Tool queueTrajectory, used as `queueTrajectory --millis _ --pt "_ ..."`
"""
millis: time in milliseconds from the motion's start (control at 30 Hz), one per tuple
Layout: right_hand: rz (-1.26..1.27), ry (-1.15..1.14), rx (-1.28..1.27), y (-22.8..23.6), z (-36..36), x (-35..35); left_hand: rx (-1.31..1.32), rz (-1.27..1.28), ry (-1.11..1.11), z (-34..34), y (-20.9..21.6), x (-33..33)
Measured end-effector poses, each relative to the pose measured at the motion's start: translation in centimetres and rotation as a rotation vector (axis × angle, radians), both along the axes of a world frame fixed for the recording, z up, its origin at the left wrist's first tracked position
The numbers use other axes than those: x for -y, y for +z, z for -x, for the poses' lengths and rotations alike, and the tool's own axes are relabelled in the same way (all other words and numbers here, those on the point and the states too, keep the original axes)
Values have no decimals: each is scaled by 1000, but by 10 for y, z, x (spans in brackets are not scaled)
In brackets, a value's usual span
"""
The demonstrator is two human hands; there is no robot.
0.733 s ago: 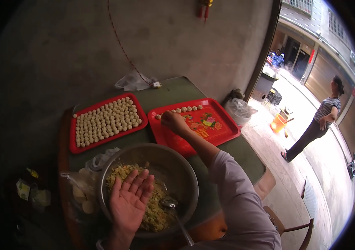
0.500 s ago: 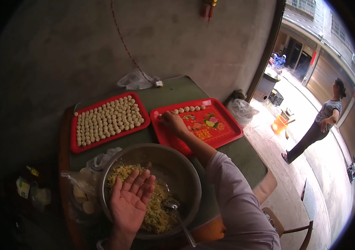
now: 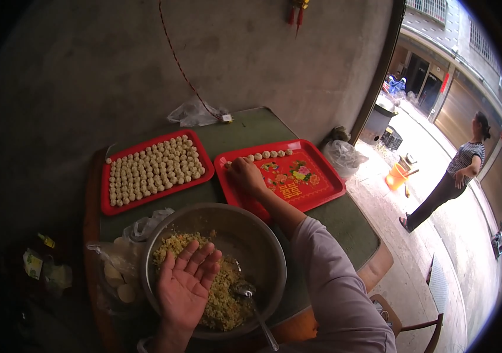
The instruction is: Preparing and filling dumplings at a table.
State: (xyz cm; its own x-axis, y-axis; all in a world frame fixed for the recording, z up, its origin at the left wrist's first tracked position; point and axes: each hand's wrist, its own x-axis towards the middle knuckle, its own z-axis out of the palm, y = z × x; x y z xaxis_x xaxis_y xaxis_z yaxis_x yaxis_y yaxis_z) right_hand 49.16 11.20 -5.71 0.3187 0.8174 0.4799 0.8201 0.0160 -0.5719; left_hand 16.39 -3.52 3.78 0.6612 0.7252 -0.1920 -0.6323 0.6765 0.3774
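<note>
My left hand (image 3: 187, 288), palm up with its fingers stretched out, hangs over the near left part of a large metal bowl (image 3: 276, 247). Inside the bowl lies a yellow-green crumbly mixture (image 3: 227, 306) with a metal spoon (image 3: 257, 312) resting in it. My right hand (image 3: 245, 175) reaches across to the left part of a red tray with printed flowers (image 3: 316, 197). Its fingers are bent together over the tray; what they pinch, if anything, is hidden. Beside them a short row of pale dough-like balls (image 3: 273, 154) lines the tray's far edge.
Left of the flowered tray, another red tray (image 3: 205, 163) holds many similar balls in rows. Clear plastic bags (image 3: 151, 223) lie beside the bowl, and one more (image 3: 195, 112) by the wall. A person (image 3: 466, 159) stands outside at the right, near an orange bucket (image 3: 396, 176).
The view has shifted very slightly. My right hand stays at the left part of the flowered tray, and my left hand remains spread over the bowl.
</note>
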Motion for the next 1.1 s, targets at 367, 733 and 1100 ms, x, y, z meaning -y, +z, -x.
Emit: queueTrajectory --millis 367,733,1100 --pt "10 -8 -87 -6 -1 0 4 1 3 -1 -1 0" --pt "21 -3 18 -4 -4 2 -26 1 9 -1 0 -1" --pt "105 -62 115 0 -4 -2 0 14 -11 -3 -2 -1"
